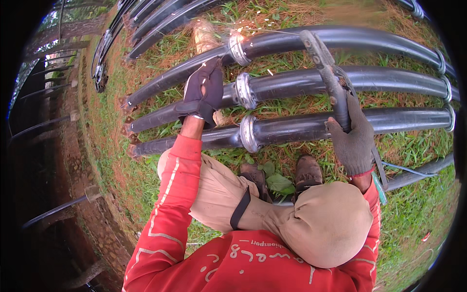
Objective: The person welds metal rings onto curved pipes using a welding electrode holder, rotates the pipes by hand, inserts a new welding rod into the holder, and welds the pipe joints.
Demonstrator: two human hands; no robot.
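My right hand (352, 138), in a grey knit glove, is wrapped around the handle of a welding electrode holder (323, 65). A thin rod reaches leftward from its jaw to a metal ring (238, 48) on the farthest black pipe (296, 41). Bright sparks (239, 32) fly at the ring's far side. Just left of that ring, my left hand (204, 90), in a dark worn glove, is closed against the same pipe, its fingertips partly hidden. Nearer to me lie a middle pipe (296, 82) and a near pipe (301, 125), each with a similar ring.
More black pipes (168, 24) lie beyond at the upper left, beside dark cables (100, 73). Grass and brown needles cover the ground (121, 160). My boots (308, 170) stand close to the near pipe. A blue cord (408, 169) crosses another pipe (418, 176) at the right.
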